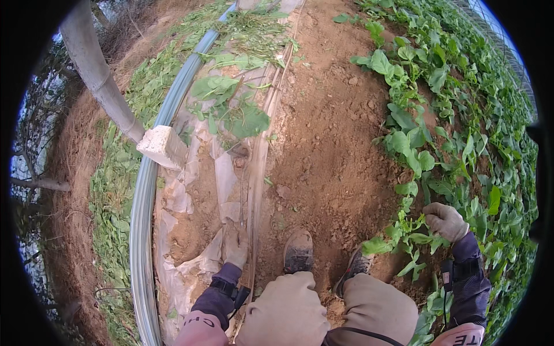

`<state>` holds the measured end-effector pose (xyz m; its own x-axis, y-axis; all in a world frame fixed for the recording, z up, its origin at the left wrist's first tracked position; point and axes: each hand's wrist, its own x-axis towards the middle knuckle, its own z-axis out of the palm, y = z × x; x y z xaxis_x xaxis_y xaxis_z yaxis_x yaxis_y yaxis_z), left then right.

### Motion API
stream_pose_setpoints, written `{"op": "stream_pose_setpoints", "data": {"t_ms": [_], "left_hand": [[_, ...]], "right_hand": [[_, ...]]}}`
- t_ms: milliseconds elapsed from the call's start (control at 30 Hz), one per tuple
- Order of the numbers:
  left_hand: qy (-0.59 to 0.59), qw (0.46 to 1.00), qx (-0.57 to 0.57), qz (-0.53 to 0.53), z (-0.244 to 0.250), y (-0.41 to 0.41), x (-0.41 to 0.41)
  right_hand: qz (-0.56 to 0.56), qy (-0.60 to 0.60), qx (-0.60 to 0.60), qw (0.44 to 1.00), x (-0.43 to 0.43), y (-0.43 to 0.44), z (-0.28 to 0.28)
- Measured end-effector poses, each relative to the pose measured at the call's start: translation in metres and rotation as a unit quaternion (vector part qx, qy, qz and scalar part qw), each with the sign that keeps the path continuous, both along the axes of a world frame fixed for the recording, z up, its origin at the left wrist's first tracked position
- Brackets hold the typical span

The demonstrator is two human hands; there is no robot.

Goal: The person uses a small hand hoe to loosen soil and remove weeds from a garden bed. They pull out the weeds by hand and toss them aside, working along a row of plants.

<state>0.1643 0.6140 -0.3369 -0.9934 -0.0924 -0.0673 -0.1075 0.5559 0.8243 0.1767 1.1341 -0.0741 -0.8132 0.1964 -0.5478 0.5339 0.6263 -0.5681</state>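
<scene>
My left hand (235, 245), in a soiled light glove, is low on the left at the edge of torn plastic film (226, 181) that lies over the soil. Its fingertips meet the film; whether they pinch it is not plain. My right hand (446, 221), gloved too, is at the right among leafy green vines (411, 142). Its fingers are curled beside a pale green shoot (405, 225), and I cannot tell if they grip it. Both wrists bear dark straps with small devices.
A bundle of bluish plastic pipe or sheeting (145, 207) runs along the left. A pale block (162, 146) sits on it, against a bamboo pole (101, 78). Cut leaves (238, 112) lie on the film. My shoes (298, 251) stand on bare brown soil (333, 151).
</scene>
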Motion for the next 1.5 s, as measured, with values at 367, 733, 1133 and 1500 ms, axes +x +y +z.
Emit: {"op": "stream_pose_setpoints", "data": {"t_ms": [367, 733, 1133, 1500], "left_hand": [[-0.035, 0.967, 0.244, 0.063, 0.107, 0.032, -0.021], [0.008, 0.989, -0.037, -0.142, 0.075, 0.094, -0.014], [-0.232, 0.903, -0.099, -0.349, 0.076, 0.190, -0.056], [0.053, 0.811, -0.101, -0.574, 0.030, 0.173, -0.048]], "right_hand": [[0.035, 0.001, -0.114, 0.993, -0.012, -0.026, -0.101], [0.230, 0.017, -0.281, 0.932, -0.070, -0.138, -0.145], [0.033, -0.022, -0.345, 0.938, -0.060, -0.166, -0.204], [-0.045, 0.001, -0.063, 0.997, -0.021, -0.068, -0.239]]}}
